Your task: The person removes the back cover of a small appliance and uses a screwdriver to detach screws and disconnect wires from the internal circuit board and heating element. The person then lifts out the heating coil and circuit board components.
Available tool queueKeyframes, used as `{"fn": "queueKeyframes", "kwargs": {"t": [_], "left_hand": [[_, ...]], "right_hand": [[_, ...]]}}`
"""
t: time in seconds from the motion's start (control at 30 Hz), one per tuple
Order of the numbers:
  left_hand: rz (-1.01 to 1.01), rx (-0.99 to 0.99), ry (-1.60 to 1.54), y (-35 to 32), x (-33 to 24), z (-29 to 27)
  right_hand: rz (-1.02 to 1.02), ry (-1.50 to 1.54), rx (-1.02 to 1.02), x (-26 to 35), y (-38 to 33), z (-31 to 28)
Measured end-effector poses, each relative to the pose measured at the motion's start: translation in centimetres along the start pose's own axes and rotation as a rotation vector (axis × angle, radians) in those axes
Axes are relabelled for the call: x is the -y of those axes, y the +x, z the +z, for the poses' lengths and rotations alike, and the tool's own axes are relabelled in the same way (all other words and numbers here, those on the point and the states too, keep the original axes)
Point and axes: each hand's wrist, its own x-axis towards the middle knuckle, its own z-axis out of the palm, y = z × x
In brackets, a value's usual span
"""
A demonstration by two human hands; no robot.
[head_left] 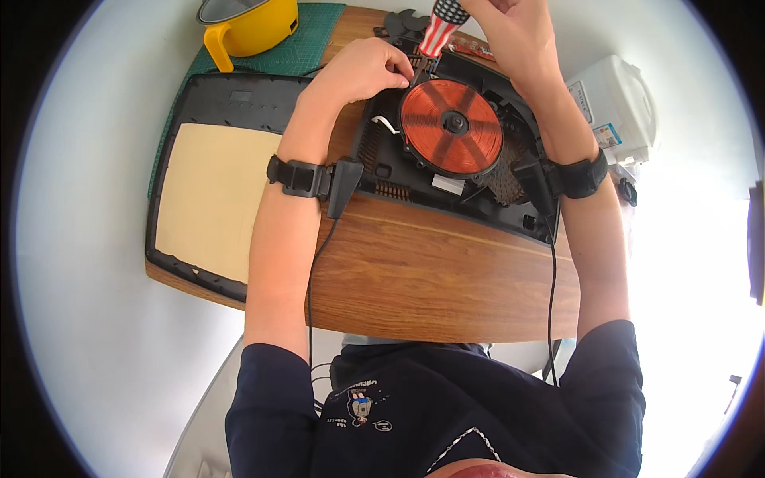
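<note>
The opened cooker base (pixel 478 187) is lying on the wooden table (pixel 430 279), and everything else is sitting around it. At its middle the copper coil (pixel 451 127) is facing up, bare. The right hand (pixel 518 36) is reaching over the far edge of the base, its fingers closed around a screwdriver (pixel 440 28) with a striped red, white and blue handle; the tool is standing nearly upright, its tip going down just beyond the coil's far rim, where I cannot make it out. The left hand (pixel 366 72) is resting on the far left corner of the base, fingers curled and pinched together right beside the screwdriver's shaft; whether it is holding something small there, I cannot tell. Both wrists are wearing black straps, with cables trailing back toward the person. To the left of the base, the removed top panel (pixel 215 179) is lying underside up, partly on a green mat (pixel 307 44). Beyond that, a yellow pot (pixel 249 25) is sitting on the mat. To the right of the base a white appliance (pixel 617 103) is standing.
</note>
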Motion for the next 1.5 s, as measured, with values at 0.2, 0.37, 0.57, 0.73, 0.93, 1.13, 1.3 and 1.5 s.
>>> {"fn": "queueKeyframes", "kwargs": {"t": [0.2,0.37,0.57,0.73,0.93,1.13,1.3,1.5], "left_hand": [[-0.037,0.016,-0.032,-1.1,-1.3,-1.2],[-0.034,0.02,-0.015,-2.0,-2.0,-2.0],[-0.014,0.009,-0.004,-3.4,-1.6,-2.3],[-0.004,0.006,0.018,-3.2,-0.9,-2.6],[0.017,0.002,0.027,-3.3,-0.5,-3.0],[0.004,0.006,0.024,-3.4,-0.1,-2.6],[-0.007,0.008,0.011,-3.0,-0.1,-2.2],[-0.014,0.015,0.027,-3.0,0.3,-2.3]], "right_hand": [[-0.137,-0.3,-0.037,3.0,-1.5,0.6],[-0.095,0.038,-0.055,2.2,-1.5,1.6],[-0.14,-0.22,-0.081,2.9,-2.6,2.5],[0.101,0.017,0.07,3.1,-2.4,2.5],[-0.118,-0.089,-0.022,3.1,-2.6,4.4],[0.013,-0.036,0.032,3.4,-3.3,4.6],[-0.214,-0.044,-0.084,1.1,-2.9,5.1],[-0.053,-0.297,-0.052,3.6,-2.9,5.2]]}}
